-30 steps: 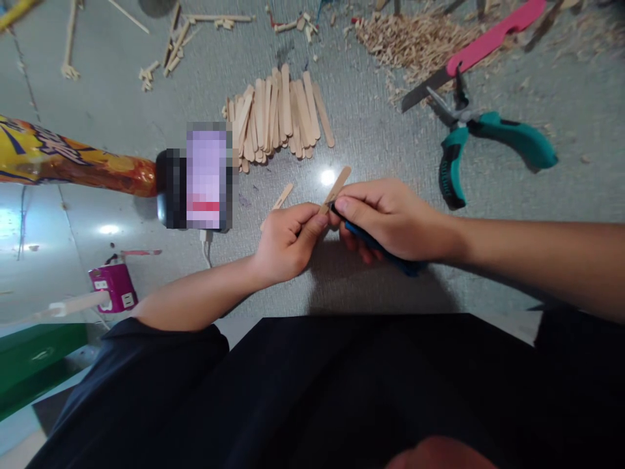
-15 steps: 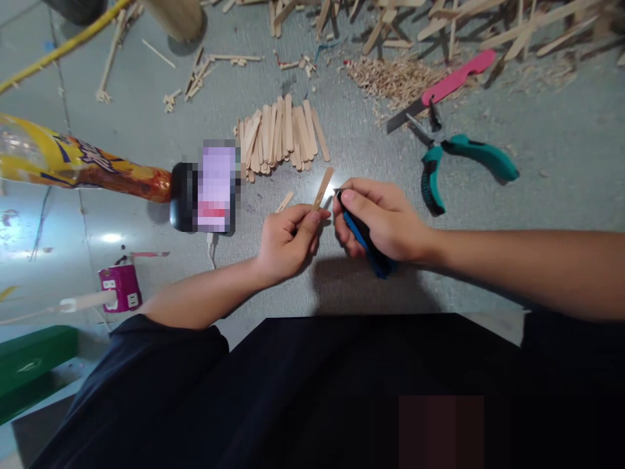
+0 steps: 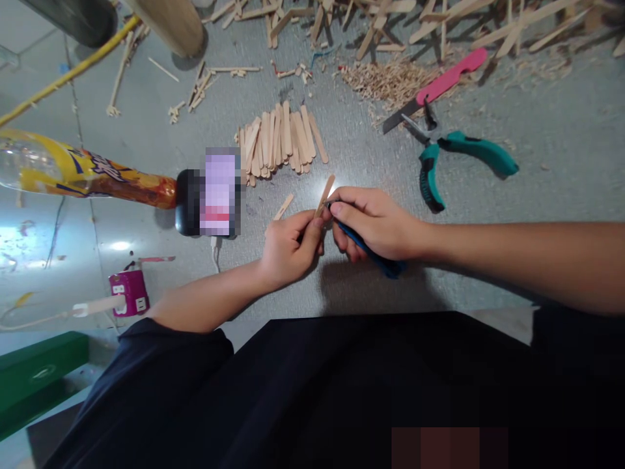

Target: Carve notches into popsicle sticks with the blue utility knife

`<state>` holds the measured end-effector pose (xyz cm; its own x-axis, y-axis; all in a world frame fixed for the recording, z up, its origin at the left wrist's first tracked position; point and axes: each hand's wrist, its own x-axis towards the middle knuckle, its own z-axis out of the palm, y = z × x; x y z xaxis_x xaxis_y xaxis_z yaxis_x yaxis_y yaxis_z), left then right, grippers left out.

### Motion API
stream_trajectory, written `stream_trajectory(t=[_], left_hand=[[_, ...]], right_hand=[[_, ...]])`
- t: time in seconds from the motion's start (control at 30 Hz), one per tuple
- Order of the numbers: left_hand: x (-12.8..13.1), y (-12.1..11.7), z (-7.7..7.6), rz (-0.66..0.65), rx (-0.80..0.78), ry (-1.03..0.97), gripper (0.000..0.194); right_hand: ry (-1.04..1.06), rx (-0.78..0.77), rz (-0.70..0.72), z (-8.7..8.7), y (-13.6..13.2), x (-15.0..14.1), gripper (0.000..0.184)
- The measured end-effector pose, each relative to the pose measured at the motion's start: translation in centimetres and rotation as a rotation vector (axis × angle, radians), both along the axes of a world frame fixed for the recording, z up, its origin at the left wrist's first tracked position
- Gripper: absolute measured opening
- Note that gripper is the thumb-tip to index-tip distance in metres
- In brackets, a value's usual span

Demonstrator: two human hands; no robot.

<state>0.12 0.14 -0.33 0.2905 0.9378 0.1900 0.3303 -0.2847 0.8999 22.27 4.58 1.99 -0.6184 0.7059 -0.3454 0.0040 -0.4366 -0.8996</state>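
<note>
My left hand (image 3: 289,246) is closed in a pinch on a wooden craft stick (image 3: 325,193), which points up and away from me. My right hand (image 3: 375,220) is wrapped round a blue-handled cutting tool (image 3: 374,253); its tip meets the stick just above my left thumb. Both hands hover over the grey floor in front of my dark-clothed lap. A short cut piece of stick (image 3: 283,206) lies on the floor left of my hands.
A heap of craft sticks (image 3: 279,138) lies beyond my hands. Teal pliers (image 3: 454,156) and a pink-handled knife (image 3: 434,88) lie to the right, near wood shavings (image 3: 385,78). A bottle (image 3: 83,172), a blurred-out phone (image 3: 217,192) and a purple plug adapter (image 3: 127,292) are on the left.
My right hand, which had drawn slightly away from the stick half a second ago, has closed back in, so the tool tip touches the stick again. The view has shifted slightly.
</note>
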Motion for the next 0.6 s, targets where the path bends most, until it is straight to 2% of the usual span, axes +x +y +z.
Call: stream_trajectory(t=[0.17,0.4,0.6], left_hand=[[0.06,0.02,-0.02,-0.004,0.048,0.003,0.03],[-0.22,-0.07,-0.14,-0.012,0.022,0.048,0.036],[-0.58,-0.03,-0.24,-0.002,0.231,0.303,0.034]], right_hand=[[-0.012,-0.007,-0.001,0.19,-0.01,0.07,0.025],[-0.043,0.005,-0.019,0.36,-0.05,0.03,0.027],[-0.102,0.046,-0.039,0.31,-0.48,0.21,0.024]])
